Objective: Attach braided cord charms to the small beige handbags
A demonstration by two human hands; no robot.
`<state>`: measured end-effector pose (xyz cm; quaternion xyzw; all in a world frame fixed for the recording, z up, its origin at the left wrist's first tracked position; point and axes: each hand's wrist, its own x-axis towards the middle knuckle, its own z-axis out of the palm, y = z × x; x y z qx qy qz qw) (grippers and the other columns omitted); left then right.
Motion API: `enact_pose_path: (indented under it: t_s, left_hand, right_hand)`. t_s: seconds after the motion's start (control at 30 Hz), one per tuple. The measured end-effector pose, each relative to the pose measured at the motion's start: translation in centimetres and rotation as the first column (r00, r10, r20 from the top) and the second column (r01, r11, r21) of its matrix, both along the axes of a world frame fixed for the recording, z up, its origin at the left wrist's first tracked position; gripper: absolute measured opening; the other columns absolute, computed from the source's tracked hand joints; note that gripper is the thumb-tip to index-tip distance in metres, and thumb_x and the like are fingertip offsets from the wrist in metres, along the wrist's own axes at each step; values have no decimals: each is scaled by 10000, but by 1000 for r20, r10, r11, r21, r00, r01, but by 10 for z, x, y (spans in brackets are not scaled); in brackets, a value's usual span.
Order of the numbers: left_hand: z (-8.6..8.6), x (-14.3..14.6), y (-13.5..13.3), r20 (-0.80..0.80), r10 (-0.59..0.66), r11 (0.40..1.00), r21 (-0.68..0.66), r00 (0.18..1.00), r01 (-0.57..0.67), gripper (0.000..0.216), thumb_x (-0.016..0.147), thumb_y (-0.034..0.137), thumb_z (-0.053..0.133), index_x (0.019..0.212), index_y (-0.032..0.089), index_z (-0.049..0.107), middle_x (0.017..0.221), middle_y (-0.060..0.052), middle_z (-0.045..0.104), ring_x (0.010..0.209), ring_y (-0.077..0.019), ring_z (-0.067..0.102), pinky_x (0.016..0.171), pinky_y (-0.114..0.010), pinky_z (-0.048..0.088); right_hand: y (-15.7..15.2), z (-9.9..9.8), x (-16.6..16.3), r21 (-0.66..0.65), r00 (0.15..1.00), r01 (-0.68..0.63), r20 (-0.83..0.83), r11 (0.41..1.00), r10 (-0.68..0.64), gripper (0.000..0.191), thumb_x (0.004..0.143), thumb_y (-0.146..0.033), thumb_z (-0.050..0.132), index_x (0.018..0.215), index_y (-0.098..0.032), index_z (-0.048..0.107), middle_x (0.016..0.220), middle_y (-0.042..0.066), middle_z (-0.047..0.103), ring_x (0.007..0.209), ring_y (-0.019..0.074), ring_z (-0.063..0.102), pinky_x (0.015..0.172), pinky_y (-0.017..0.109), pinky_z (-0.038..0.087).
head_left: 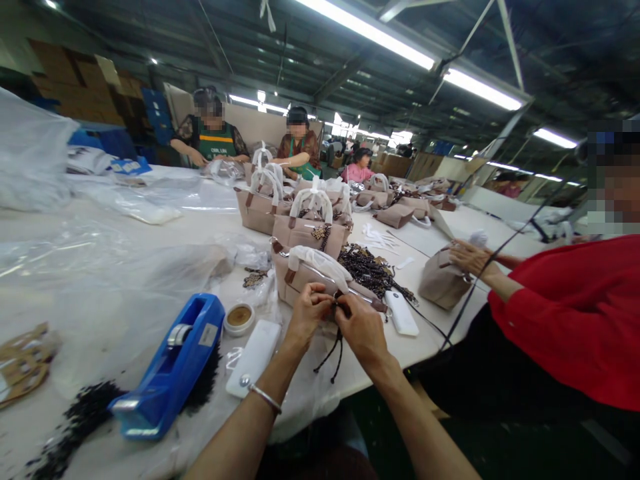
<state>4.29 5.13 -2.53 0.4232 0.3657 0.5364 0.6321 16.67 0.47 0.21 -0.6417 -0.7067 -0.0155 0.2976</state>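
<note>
A beige handbag (pixel 293 277) stands at the near edge of the table, its handles wrapped in white padding. In front of it my left hand (pixel 311 313) and my right hand (pixel 361 327) meet, thumbs and fingertips pinched together. Between them runs a dark cord (pixel 338 347) whose two knotted ends dangle below. Its upper part, at the bag, is mostly covered by my fingers. A heap of dark beaded straps (pixel 367 270) lies just behind the bag on the right.
A blue tape dispenser (pixel 173 373), a round tin (pixel 239 319) and a white power bank (pixel 255 357) lie to the left. Another white device (pixel 401 313) is on the right. More handbags (pixel 310 233) stand behind. A co-worker in a red sleeve (pixel 565 313) handles a bag (pixel 443 280).
</note>
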Motion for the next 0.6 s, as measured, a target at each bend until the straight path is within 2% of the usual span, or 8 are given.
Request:
enact_pose_path:
  t_s: [0.17, 0.3, 0.37, 0.5, 0.6]
  left_hand:
    - [5, -1, -1, -225, 101, 994, 71, 969, -87, 388, 650, 186, 662, 989, 187, 474, 683, 28, 676, 486, -114, 564, 418, -195, 401]
    - [4, -2, -3, -309, 127, 991, 78, 942, -108, 370, 699, 193, 648, 1026, 194, 475, 719, 18, 668, 494, -125, 576, 389, -195, 387]
    - [3, -2, -3, -331, 147, 985, 137, 932, -107, 357, 722, 176, 631, 1050, 197, 491, 743, 15, 673, 536, -127, 596, 441, -203, 409]
    - [4, -1, -4, -427, 244, 937, 335, 871, -98, 350, 768, 128, 564, 1101, 224, 522, 749, 19, 683, 683, -166, 636, 651, -281, 459]
    - [9, 0, -4, -462, 261, 932, 348, 848, -98, 353, 765, 119, 564, 1097, 234, 536, 740, 22, 679, 735, -192, 640, 724, -318, 450]
  right_hand:
    - [3, 1, 1, 33, 999, -7, -48, 999, 9, 134, 836, -193, 542, 885, -203, 667, 872, 37, 704, 802, 188, 649, 728, 277, 445]
    - [3, 4, 3, 51, 997, -22, -75, 998, 26, 139, 816, -191, 544, 868, -206, 672, 846, 30, 709, 778, 183, 646, 725, 276, 450]
    - [3, 5, 4, 49, 996, -36, -80, 998, 40, 140, 813, -194, 547, 873, -207, 673, 846, 28, 710, 775, 181, 648, 722, 274, 452]
    - [3, 6, 5, 39, 997, -29, -69, 999, 32, 135, 823, -210, 555, 880, -208, 677, 850, 31, 715, 771, 183, 652, 708, 274, 455]
    - [2, 6, 5, 34, 997, -30, -67, 999, 32, 136, 838, -211, 558, 895, -207, 681, 867, 33, 723, 808, 191, 666, 727, 274, 461]
